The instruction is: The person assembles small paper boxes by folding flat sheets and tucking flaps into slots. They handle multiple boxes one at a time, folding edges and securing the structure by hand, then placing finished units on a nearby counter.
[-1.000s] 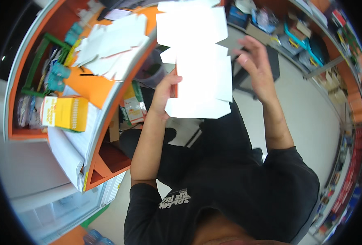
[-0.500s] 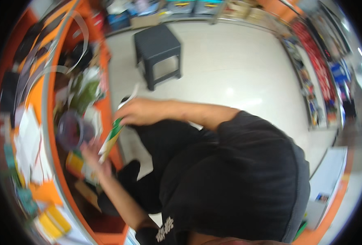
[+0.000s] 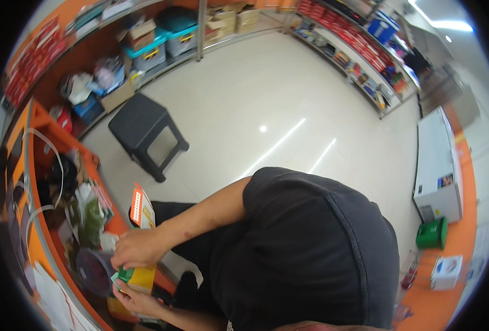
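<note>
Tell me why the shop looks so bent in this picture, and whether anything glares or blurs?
Head view: the fisheye lens bows the shelves toward a black rim; ceiling lights glare as white streaks on the floor; the hands around the yellow box are fairly sharp, the edges softer.

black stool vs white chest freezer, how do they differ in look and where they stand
The black stool is dark, open underneath and stands on legs; the white chest freezer is a pale closed box sitting flat. The stool stands near the orange counter at the left, the freezer far right by the orange wall. The stool looks smaller than the freezer. Both rest on the same pale tiled floor.
</note>
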Action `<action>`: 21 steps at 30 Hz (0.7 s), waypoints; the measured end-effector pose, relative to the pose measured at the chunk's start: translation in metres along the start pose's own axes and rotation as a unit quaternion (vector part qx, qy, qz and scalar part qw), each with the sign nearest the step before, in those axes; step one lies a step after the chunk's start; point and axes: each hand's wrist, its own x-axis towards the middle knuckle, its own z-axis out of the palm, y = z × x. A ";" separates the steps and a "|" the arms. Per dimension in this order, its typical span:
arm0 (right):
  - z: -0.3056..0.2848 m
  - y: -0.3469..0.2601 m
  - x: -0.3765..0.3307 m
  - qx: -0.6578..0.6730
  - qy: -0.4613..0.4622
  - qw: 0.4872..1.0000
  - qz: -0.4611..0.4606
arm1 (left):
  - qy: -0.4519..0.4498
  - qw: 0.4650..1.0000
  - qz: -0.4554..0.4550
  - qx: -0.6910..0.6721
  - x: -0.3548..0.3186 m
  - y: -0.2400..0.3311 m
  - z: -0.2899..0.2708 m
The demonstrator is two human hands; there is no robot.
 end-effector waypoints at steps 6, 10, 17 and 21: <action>-0.016 0.004 0.002 -0.138 0.161 0.972 -0.100 | -0.124 0.991 0.034 -0.022 0.033 -0.009 0.016; -0.015 0.000 0.002 -0.110 0.157 0.978 -0.083 | -0.160 0.980 -0.009 -0.118 0.018 0.010 0.009; 0.016 -0.002 0.015 -0.025 0.163 0.978 -0.124 | -0.156 0.985 -0.057 0.054 0.005 0.026 -0.032; 0.028 -0.009 0.018 -0.001 0.117 0.987 -0.109 | -0.143 0.988 -0.053 0.029 -0.011 0.050 -0.044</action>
